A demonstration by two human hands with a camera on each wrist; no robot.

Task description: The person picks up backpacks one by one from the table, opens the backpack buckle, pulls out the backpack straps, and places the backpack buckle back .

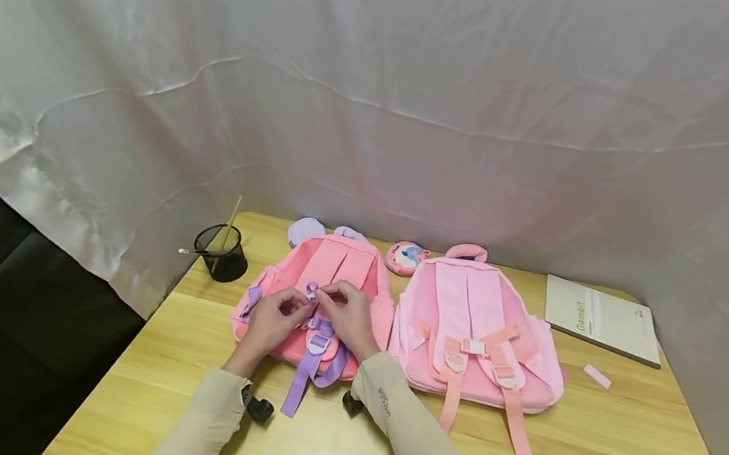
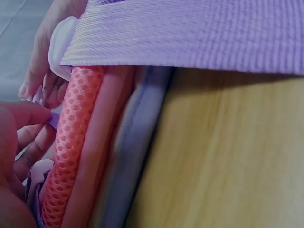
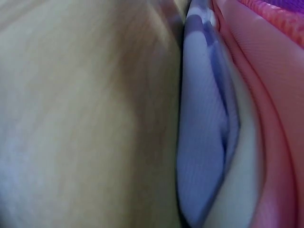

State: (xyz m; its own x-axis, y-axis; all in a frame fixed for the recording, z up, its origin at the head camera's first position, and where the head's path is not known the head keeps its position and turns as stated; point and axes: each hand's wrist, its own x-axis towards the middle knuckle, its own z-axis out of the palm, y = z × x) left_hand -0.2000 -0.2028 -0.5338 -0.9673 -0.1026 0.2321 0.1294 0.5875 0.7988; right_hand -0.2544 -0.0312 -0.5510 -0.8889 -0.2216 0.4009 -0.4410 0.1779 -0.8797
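Note:
A coral-pink backpack (image 1: 315,258) lies on the table with its shoulder straps facing up. Over it, my left hand (image 1: 271,322) and right hand (image 1: 349,317) meet, and both pinch a thin purple strap (image 1: 312,289) with a small pale fitting on it. In the left wrist view, the left fingertips hold a bit of purple strap (image 2: 53,119), with the other hand (image 2: 40,61) just beyond. Wider purple webbing (image 1: 296,385) hangs from a white buckle (image 1: 318,342) below the hands. The right wrist view catches only the backpack's side (image 3: 270,142); the right hand is out of it.
A light pink backpack (image 1: 421,324) with orange straps lies to the right. At the left stands a black mesh pen holder (image 1: 228,264). A notebook (image 1: 604,319) and a small pale pink strip (image 1: 597,376) are at the far right. Round plush pieces (image 1: 306,231) sit behind the bags.

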